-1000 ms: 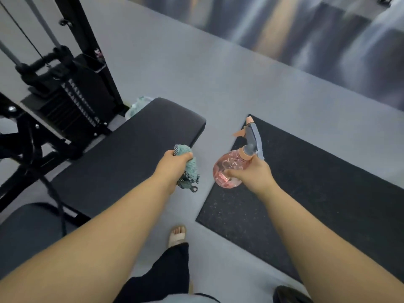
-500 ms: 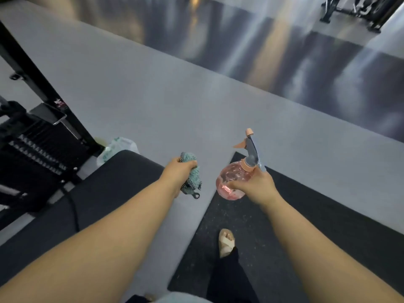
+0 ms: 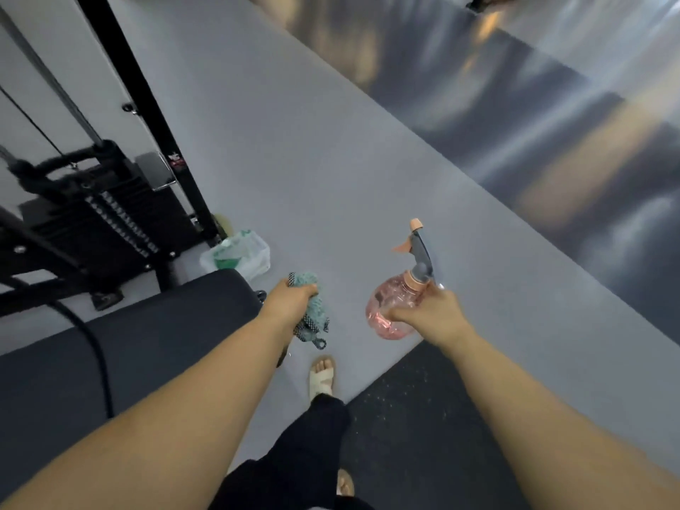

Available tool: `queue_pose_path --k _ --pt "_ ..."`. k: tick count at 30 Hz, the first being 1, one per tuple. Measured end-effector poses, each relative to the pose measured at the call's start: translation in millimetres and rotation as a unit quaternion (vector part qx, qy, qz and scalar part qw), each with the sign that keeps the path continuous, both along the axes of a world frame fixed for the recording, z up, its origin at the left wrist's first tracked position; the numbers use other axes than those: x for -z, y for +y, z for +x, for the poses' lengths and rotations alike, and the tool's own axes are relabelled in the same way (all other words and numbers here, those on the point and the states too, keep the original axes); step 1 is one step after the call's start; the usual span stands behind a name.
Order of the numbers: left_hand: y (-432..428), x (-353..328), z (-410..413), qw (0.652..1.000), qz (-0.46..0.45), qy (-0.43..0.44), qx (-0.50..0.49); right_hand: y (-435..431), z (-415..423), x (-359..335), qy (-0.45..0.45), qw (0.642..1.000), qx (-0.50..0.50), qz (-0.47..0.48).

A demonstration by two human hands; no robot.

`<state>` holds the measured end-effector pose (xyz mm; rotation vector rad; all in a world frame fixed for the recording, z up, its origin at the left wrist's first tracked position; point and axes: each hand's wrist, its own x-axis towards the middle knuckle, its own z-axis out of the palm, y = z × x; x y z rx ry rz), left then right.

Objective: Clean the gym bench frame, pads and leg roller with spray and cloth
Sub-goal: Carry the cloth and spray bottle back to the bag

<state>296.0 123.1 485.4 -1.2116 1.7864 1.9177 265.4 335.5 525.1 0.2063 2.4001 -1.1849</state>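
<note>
Beyond the far end of the pad (image 3: pixel 154 325), over the grey floor (image 3: pixel 331 178), we carry both tools in the air. Our left hand (image 3: pixel 289 301) is clenched around the cloth (image 3: pixel 312 311), soft and limp, its loose end dangling below the fingers (image 3: pixel 307 288). Our right hand (image 3: pixel 428 312) grips the pink bottle (image 3: pixel 390 300) by its round belly; it looks light and slick, so holding at the neck under the trigger (image 3: pixel 401 246) would likely serve better.

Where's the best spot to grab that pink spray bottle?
Grip the spray bottle at its narrow neck under the grey trigger head, coming from behind, away from the nozzle. The round belly is wide; the right hand now cups it from the side.
</note>
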Motion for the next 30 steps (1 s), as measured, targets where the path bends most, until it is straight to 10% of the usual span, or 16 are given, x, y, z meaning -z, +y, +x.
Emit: queue_pose_path --k 17,30 --pt "-140 51 -174 0.934 0.035 -0.055 -0.352 -210 -302 43 -0.002 0.933 -0.357 0.044" --pt "-133 117 -258 0.758 0.060 -0.123 -0.637 -355 -444 116 -0.025 0.782 -0.618 0.082"
